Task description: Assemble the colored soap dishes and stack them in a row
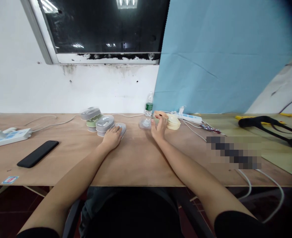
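My left hand (pixel 112 137) lies over the front left part of a small grey oval box with a clear lid (pixel 122 128). Its fingers stretch across the lid, touching it. Close beside it on the left, more grey lidded boxes (pixel 105 124) and a green one (pixel 91 122) are stacked. My right hand (pixel 159 129) is raised with its fingers apart, and I see nothing in it. Left of it lie clear plastic lids (pixel 145 123); just right of it is a stack of cream oval pieces (pixel 173 122). A peach piece (pixel 161 114) shows behind its fingertips.
A water bottle (pixel 149 105) stands behind the lids. A black phone (pixel 38 154) and a power strip (pixel 9 137) lie at left. Another power strip (pixel 189 118), cables and a black strap-like frame (pixel 262 124) lie at right. The wall rises behind the table (pixel 136 165).
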Available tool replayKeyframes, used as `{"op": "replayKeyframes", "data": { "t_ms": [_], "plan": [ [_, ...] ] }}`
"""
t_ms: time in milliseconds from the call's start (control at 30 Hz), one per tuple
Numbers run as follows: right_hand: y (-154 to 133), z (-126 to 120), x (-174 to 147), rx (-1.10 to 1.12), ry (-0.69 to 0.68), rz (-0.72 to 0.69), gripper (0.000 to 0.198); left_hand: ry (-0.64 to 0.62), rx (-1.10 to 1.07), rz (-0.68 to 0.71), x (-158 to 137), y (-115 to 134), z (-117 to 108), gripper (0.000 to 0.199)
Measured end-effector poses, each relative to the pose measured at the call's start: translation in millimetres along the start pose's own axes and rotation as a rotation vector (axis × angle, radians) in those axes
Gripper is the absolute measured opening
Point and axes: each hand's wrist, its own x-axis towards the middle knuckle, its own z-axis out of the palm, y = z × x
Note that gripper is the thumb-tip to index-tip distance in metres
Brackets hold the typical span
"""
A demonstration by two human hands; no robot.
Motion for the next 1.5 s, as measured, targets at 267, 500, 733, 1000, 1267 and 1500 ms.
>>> {"op": "replayKeyframes", "data": {
  "t_ms": [267, 500, 733, 1000, 1267, 1500],
  "plan": [
    [-53, -4, -18, 0.159, -0.226, -0.161, 0.038, 0.039, 0.021, -0.031, 6, -8, 11, 0.044],
    [-65, -3, -22, 0.214, -0.332, -0.200, 0.041, 0.065, -0.008, -0.091, 13, -22, 22, 0.045],
    [-60, -1, -21, 0.245, -0.338, -0.181, 0.047, 0.102, 0.010, -0.167, 15, -31, 28, 0.043],
    [-65, 7, -24, 0.358, -0.302, -0.015, 0.052, 0.162, 0.009, -0.215, 11, -25, 11, 0.049],
    [-80, 18, -18, 1.005, -0.263, 0.872, 0.072, 0.067, -0.160, 0.510, -8, 60, -9, 0.059],
    [-81, 5, -14, 1.259, -0.275, 1.124, 0.070, 0.034, -0.283, 0.472, -11, 70, -9, 0.058]
  ]
}}
